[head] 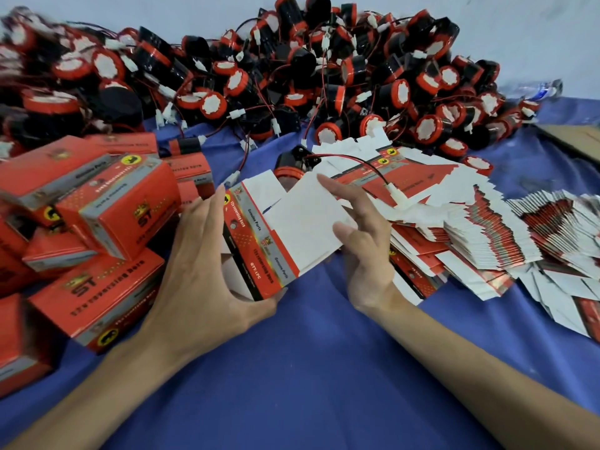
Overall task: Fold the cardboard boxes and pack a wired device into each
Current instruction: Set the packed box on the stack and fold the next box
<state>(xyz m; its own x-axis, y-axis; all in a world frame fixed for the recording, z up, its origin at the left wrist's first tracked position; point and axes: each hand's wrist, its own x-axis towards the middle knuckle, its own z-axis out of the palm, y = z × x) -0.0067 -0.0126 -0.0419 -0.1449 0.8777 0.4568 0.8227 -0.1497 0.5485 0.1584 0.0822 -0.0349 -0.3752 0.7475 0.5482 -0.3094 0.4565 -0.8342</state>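
Gripping half-folded box (pixel 259 241) w/ left hand (pixel 207 264): hooking thumb under its near bottom corner, stretching index up its left side, curling other fingers round behind it, mostly out of sight. Holding it tilted, mid-scene over blue cloth (pixel 308 368), showing printed red/grey side plus white inside; touching cloth or not – can't tell.

Touching box's big white flap (pixel 308 216) w/ right hand (pixel 363 248): resting thumb on flap's right edge, laying index straight up along it, letting other fingers hang loosely spread & slightly bent, gripping nothing.

Making out, directly behind box & peeking over its top edge, one wired device (pixel 292 164), black & red, w/ lower part hiding behind box. Tracing its red/black wire (pixel 357 164) rightward from box to a white connector (pixel 397 193) lying on flat blanks (pixel 470 228).

Seeing those blanks fanning out right of box, overlapping too tightly to count, w/ farthest ones running off frame edge.

Seeing finished boxes (pixel 117 203) piling up left of box, just beside left hand, several getting cut off at frame edge, w/ small print blurring.

Noting heap of devices (pixel 292 69) far behind box, tangling w/ wires, w/ left part smearing badly.

Catching brown cardboard (pixel 581 138) far right of box, mostly cut off, & a clear crumpled thing (pixel 545 89) beyond it, too blurry to ID.
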